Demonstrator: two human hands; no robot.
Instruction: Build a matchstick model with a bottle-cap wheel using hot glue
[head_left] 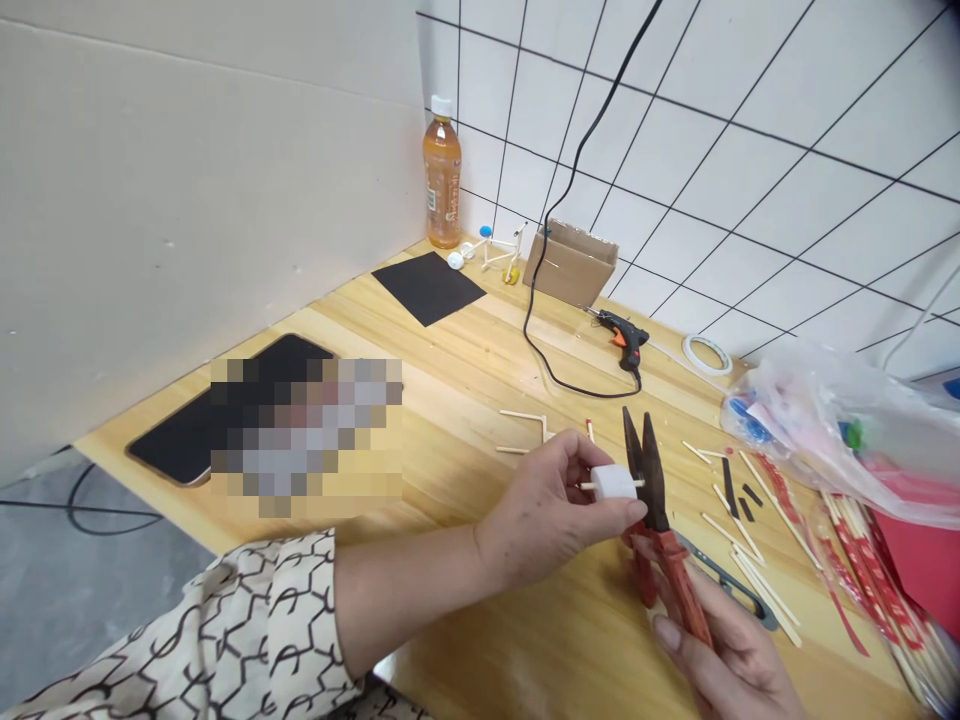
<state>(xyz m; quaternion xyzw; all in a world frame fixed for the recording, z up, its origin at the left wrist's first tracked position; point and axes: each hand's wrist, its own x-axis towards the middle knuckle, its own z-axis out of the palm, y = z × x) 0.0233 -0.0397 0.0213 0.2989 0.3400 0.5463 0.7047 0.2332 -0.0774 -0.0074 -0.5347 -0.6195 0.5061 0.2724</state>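
My left hand pinches a small white block between thumb and fingers. A thin wooden stick pokes out of both sides of the block. In my right hand are needle-nose pliers with red handles, their dark jaws pointing away from me and parted a little. The stick's right end meets the jaws; whether they grip it I cannot tell. Behind my left hand lies a small frame of sticks, partly hidden by the fingers.
A black glue gun with its cord lies near a cardboard box and a tape roll. Loose sticks, a plastic bag and wrapped chopsticks are at right. A drink bottle, black sheet and phone are further left.
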